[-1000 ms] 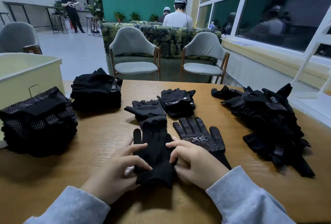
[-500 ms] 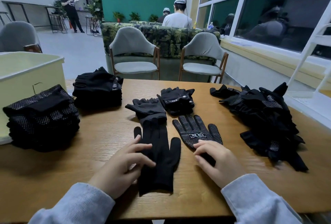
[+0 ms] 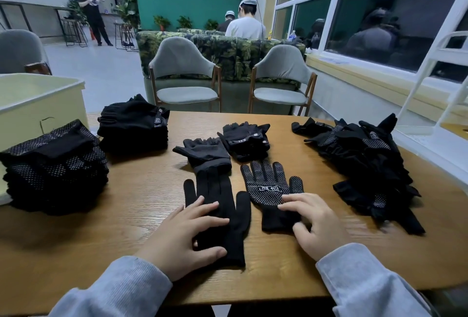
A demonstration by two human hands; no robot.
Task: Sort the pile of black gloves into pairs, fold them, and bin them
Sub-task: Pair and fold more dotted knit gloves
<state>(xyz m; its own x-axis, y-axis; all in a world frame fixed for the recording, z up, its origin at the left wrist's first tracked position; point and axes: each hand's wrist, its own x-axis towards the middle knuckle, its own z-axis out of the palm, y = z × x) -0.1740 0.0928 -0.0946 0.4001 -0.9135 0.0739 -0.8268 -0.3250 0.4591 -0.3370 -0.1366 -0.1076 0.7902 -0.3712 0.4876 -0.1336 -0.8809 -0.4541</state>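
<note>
Wooden worktop [image 3: 141,218]; left hand [image 3: 184,238] presses plain gloves [image 3: 219,210] flat, grip spread; right hand [image 3: 314,223] at 3 o'clock pins dotted glove [image 3: 271,190], probably to fold.

A lounge-like common room (leafy sofa [image 3: 228,55], armchairs [image 3: 184,76], potted plants [image 3: 162,21]).

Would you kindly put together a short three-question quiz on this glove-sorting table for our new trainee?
1. True or false: the left hand rests on the plain black glove.
2. Which glove does the right hand touch? A) the fingerless glove B) the dotted glove C) one in the unsorted pile
3. Fill in: the dotted folded stack sits against the pale ____ at the table's left.

Key: 1 true; 2 B; 3 bin.
</note>
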